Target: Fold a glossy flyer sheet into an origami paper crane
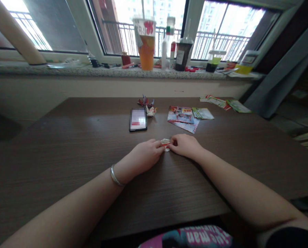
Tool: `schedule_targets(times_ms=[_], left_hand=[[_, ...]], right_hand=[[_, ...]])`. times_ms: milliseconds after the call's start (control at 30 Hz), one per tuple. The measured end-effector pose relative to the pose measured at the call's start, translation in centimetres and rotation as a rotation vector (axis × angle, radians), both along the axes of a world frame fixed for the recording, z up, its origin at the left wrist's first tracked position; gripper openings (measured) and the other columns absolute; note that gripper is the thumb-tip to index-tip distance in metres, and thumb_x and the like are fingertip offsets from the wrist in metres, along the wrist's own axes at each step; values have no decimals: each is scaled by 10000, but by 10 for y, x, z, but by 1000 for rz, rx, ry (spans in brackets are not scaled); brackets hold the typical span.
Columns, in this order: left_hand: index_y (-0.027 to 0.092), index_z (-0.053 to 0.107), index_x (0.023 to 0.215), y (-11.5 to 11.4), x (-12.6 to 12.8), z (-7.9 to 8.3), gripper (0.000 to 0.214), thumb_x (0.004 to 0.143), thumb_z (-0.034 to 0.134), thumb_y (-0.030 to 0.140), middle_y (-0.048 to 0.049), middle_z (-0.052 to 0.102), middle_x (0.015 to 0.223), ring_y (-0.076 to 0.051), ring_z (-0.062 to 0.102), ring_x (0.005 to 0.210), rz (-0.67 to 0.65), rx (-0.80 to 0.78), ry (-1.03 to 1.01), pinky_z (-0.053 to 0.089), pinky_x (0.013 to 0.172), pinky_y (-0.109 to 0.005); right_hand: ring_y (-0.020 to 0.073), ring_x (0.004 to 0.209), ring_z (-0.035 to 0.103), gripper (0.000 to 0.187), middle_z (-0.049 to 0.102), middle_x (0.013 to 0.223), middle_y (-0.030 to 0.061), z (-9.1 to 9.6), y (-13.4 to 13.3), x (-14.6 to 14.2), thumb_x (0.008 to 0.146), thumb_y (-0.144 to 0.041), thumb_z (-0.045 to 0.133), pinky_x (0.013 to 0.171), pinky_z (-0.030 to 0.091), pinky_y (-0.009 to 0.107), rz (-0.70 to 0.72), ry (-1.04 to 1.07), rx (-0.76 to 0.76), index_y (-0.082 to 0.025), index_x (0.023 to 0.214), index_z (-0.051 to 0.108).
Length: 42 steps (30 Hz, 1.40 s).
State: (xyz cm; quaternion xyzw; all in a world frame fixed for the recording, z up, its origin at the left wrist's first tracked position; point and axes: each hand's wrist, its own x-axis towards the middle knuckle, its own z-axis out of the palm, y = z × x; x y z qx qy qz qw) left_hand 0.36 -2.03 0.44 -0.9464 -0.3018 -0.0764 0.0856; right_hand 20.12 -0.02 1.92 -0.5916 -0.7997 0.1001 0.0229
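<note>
A small piece of folded paper point(165, 144), white with red, lies on the brown table point(92, 151) between my two hands. The fingers of my left hand point(150, 153), which has a silver bangle on its wrist, are closed on the paper's left side. My right hand point(183, 145) pinches its right side with thumb and curled index finger. Just beyond them a phone point(138, 119) with a lit, blurred screen lies flat. Behind the phone sit a small white folded paper figure point(151, 111) and a red and purple one point(145, 101).
Printed leaflets point(181, 114) and green paper sheets point(203, 113) lie right of the phone. More printed strips point(216, 102) rest at the far right edge. On the windowsill point(112, 71) stand an orange drink cup point(146, 48), a dark drink cup point(183, 55) and bottles point(167, 46).
</note>
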Motion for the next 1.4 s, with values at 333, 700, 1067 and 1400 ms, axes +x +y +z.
schedule_targets(times_ms=[333, 700, 1067, 1400], left_hand=[[138, 624, 1119, -1, 2, 0, 279, 874, 492, 120, -96, 617, 1068, -215, 563, 929, 11, -2, 27, 492, 857, -351], [132, 614, 1157, -2, 5, 5, 321, 873, 467, 110, -94, 628, 1092, -225, 564, 946, 56, -31, -2, 491, 873, -368], [218, 645, 1150, 2, -5, 15, 325, 866, 509, 137, -70, 654, 1026, -208, 600, 924, 66, -65, 59, 478, 823, -340], [205, 677, 1118, -1, -5, 22, 322, 847, 516, 133, -78, 665, 1050, -199, 616, 976, 69, -135, 34, 472, 894, -327]], right_hand=[[184, 837, 587, 211, 683, 847, 39, -7, 3, 6, 850, -394, 591, 706, 391, 270, 157, 54, 155, -202, 805, 665], [192, 906, 576, 282, 658, 952, 75, -1, -12, 9, 953, -275, 446, 781, 397, 292, 396, -90, 246, -228, 1029, 714], [213, 867, 629, 288, 679, 925, 85, 15, -18, 4, 903, -237, 438, 712, 434, 289, 264, -214, 197, -178, 887, 719], [219, 914, 615, 287, 681, 948, 101, 18, -18, 10, 911, -231, 442, 781, 435, 295, 278, -198, 155, -167, 876, 720]])
